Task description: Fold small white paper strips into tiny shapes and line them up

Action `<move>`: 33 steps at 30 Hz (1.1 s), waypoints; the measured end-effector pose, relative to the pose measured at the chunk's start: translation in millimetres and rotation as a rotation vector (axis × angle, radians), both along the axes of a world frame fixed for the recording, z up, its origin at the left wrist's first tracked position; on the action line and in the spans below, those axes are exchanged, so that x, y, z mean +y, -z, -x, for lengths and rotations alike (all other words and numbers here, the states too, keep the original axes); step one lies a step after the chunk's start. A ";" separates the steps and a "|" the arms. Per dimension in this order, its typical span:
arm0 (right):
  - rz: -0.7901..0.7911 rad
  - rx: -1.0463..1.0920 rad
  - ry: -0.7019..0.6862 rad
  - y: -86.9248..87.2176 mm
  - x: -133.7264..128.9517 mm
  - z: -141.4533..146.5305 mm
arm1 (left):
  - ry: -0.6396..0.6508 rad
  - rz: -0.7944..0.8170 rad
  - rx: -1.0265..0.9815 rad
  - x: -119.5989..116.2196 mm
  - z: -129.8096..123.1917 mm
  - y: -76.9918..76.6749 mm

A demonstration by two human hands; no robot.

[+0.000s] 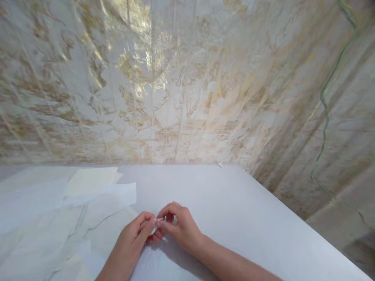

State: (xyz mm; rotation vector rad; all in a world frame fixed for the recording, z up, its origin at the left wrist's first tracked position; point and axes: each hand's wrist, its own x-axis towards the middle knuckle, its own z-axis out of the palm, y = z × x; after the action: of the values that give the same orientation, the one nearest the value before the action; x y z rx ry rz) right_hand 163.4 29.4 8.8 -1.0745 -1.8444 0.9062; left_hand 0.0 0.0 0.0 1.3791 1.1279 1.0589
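Observation:
Both hands meet over the white table [222, 203], near its front. My left hand [137, 230] is closed, its thumb and fingers pinched on a tiny whitish piece [159, 219]. From the right, my right hand [178, 224] pinches at the same piece with thumb and forefinger, its fingertips against those of the left. Most of the piece is hidden by the fingers, and I cannot make out what it is.
White and cream paper sheets [93, 181] overlap across the table's left side. A small white scrap [220, 165] lies at the back edge. Behind stands a gold-patterned, shiny curtain [175, 97]. A green cord [325, 117] hangs at the right.

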 end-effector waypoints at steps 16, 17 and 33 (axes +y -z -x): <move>0.104 0.059 -0.013 0.5 4.3 -2.0 | 0.008 -0.005 0.125 -0.5 4.9 0.7; 0.105 0.059 -0.008 -0.3 4.7 -2.5 | 0.009 -0.006 0.135 -0.6 5.1 -0.1; 0.044 -0.140 -0.043 2.6 9.7 -3.5 | -0.026 -0.138 0.335 1.8 6.4 2.8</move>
State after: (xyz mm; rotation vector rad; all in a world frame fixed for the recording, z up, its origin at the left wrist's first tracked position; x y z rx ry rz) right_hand 166.9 39.1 6.2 -1.1542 -1.9767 0.9202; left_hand -6.4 1.8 -2.8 1.7003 1.3361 0.9600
